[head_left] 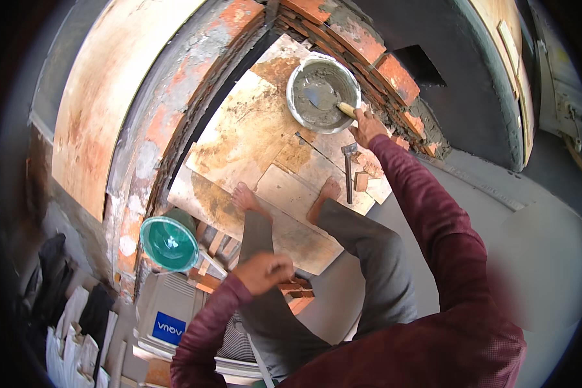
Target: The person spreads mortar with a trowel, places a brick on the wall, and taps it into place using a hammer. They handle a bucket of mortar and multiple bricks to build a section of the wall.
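Trowel [346, 109] in a bucket [290, 97] of grey mortar [318, 118]

Between twelve and one o'clock in our view, we see the round bucket, its pale rim smeared grey, damp-looking mortar inside. We find the trowel tilted across it: grey blade over the mortar, toward eight o'clock from the bucket's middle, pale handle crossing the rim near four.

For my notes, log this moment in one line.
right hand: gripping trowel | trowel blade: inside mortar bucket | left hand: loosely curled
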{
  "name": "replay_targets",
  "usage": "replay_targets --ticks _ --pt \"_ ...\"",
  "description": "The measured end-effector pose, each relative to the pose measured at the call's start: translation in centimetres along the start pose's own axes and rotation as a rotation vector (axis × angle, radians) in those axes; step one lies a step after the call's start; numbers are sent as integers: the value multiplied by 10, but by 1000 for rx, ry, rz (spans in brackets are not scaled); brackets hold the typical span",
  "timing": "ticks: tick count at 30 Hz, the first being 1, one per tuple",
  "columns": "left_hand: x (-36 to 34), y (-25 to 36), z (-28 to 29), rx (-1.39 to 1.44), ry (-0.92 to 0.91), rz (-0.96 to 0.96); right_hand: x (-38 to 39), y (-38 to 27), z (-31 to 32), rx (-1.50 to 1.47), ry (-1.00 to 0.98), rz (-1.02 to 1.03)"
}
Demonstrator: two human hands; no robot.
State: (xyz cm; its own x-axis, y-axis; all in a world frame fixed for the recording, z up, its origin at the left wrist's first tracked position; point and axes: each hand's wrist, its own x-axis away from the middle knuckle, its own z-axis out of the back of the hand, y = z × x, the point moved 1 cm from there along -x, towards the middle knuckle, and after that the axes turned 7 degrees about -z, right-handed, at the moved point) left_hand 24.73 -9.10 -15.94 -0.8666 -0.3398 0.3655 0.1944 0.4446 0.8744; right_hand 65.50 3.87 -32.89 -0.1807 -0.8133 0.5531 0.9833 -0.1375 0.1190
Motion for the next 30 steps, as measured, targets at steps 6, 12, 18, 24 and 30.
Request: replay_targets --ticks 6,12,18,24,30 --pt "-281 -96 204 -16 846 -205 -70 0 -23 53 -307 -64" --pt "-396 -120 237 -87 821 -314 -56 23 39 259 -244 163" --pt "-415 -143 234 166 758 -586 -23 23 16 243 -345 227" --pt "-407 -129 203 28 765 -649 -31 18 -64 -403 -459 201" --pt "-400 -130 199 157 740 -669 -25 20 -77 -1399 -1088 -225"
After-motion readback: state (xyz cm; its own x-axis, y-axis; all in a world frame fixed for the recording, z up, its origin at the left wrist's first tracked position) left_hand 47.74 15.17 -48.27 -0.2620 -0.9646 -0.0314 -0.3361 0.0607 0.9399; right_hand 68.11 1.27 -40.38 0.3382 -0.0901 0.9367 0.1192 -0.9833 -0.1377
